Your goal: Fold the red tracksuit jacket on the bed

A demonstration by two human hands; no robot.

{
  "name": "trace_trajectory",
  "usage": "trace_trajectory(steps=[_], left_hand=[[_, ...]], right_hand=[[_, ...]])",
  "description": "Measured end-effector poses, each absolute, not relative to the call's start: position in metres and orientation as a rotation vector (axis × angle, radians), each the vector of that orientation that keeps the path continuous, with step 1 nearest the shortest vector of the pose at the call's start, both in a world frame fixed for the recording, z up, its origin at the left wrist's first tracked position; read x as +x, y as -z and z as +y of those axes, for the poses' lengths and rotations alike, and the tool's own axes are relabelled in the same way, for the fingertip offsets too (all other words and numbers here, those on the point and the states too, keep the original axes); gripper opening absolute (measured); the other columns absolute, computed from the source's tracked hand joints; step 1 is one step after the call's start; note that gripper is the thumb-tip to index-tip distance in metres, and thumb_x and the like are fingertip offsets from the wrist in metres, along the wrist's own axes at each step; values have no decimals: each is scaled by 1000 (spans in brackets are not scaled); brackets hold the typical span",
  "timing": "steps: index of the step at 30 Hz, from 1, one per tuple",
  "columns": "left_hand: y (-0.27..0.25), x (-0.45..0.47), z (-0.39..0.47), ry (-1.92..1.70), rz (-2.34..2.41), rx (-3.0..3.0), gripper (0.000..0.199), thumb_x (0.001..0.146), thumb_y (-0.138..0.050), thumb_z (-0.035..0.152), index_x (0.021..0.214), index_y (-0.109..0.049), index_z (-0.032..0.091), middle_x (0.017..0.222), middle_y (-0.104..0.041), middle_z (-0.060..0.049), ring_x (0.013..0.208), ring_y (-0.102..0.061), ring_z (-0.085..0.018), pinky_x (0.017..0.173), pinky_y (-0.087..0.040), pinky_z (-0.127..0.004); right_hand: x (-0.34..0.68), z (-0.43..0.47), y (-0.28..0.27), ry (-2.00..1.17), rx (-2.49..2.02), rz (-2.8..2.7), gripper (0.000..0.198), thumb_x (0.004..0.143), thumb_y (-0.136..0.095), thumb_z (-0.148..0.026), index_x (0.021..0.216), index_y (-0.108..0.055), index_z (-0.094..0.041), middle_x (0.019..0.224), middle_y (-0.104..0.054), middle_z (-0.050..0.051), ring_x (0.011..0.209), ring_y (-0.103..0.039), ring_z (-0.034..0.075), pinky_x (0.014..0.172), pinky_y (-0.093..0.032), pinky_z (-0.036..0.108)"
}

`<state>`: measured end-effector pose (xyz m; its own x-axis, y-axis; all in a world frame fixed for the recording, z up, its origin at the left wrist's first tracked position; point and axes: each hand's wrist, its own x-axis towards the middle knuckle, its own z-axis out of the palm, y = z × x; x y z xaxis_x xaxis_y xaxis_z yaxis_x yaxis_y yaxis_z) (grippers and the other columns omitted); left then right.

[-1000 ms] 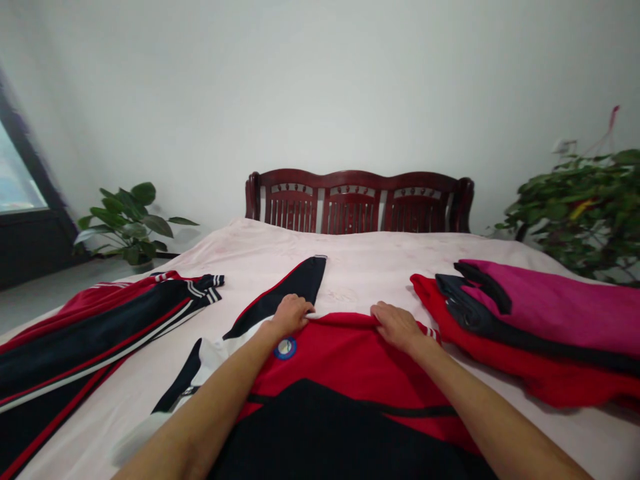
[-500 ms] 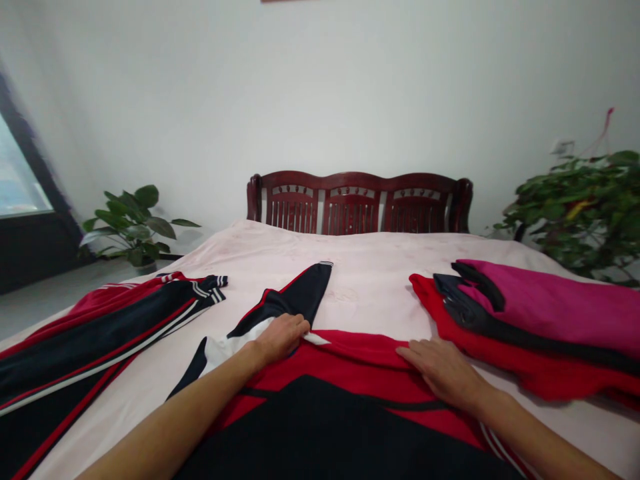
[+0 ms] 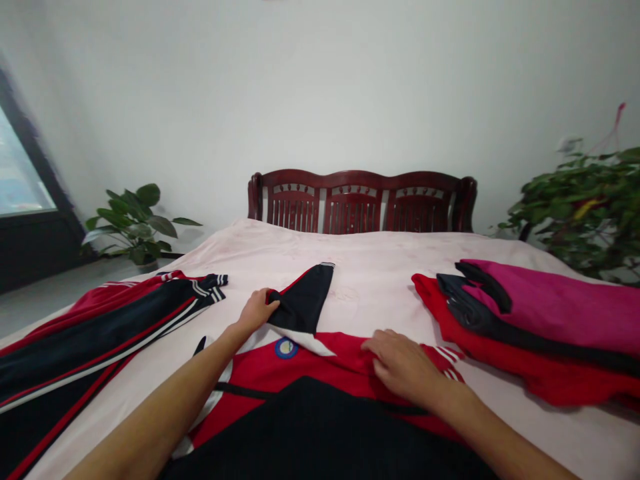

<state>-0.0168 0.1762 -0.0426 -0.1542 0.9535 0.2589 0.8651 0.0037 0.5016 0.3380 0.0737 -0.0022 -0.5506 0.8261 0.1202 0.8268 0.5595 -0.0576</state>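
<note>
A red, white and navy jacket (image 3: 345, 357) with a round blue badge (image 3: 287, 348) lies on the bed in front of me. My left hand (image 3: 257, 310) is closed on the folded edge of its navy sleeve (image 3: 305, 303), which points away from me and ends in a striped cuff. On the jacket's red cloth rests my right hand (image 3: 403, 367), fingers loosely bent and thumb apart, gripping nothing that I can see. Beside it lies a red part with white stripes (image 3: 450, 357). Dark cloth (image 3: 310, 433) covers the near part of the jacket.
Navy and red striped garments (image 3: 115, 333) lie at the left. A pile at the right has a magenta garment (image 3: 555, 293) over dark and red ones. The pink bedsheet (image 3: 380, 267) runs back to a wooden headboard (image 3: 353, 200). Plants (image 3: 135, 223) flank the bed.
My left hand has moved away from me and left onto the navy sleeve, uncovering the badge. My right hand has shifted left over the red cloth, and the white-striped part now shows.
</note>
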Motion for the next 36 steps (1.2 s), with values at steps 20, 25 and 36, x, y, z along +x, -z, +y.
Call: trace_trajectory(steps=[20, 25, 36], left_hand=[[6, -40, 88, -989, 1594, 1506, 42, 77, -60, 61, 78, -61, 19, 70, -62, 2, 68, -56, -17, 60, -39, -26], [19, -55, 72, -767, 1426, 1261, 50, 66, -75, 59, 89, -71, 16, 82, -74, -3, 80, -67, -22, 69, -48, -29], [14, -63, 62, -716, 1210, 1150, 44, 64, -84, 44, 96, -74, 14, 96, -79, -9, 91, -72, -25, 91, -53, -34]], right_hand=[[257, 98, 57, -789, -1198, -2250, 34, 76, -52, -14, 101, -74, -20, 102, -69, 7, 98, -62, 20, 89, -46, 31], [242, 127, 56, -1080, -1436, -1752, 34, 82, -50, -24, 110, -67, -17, 74, -68, 3, 69, -63, 17, 65, -48, 28], [234, 91, 67, -1483, -1159, -1795, 70, 69, -65, -21, 138, -50, -14, 72, -66, -3, 59, -57, 12, 53, -38, 22]])
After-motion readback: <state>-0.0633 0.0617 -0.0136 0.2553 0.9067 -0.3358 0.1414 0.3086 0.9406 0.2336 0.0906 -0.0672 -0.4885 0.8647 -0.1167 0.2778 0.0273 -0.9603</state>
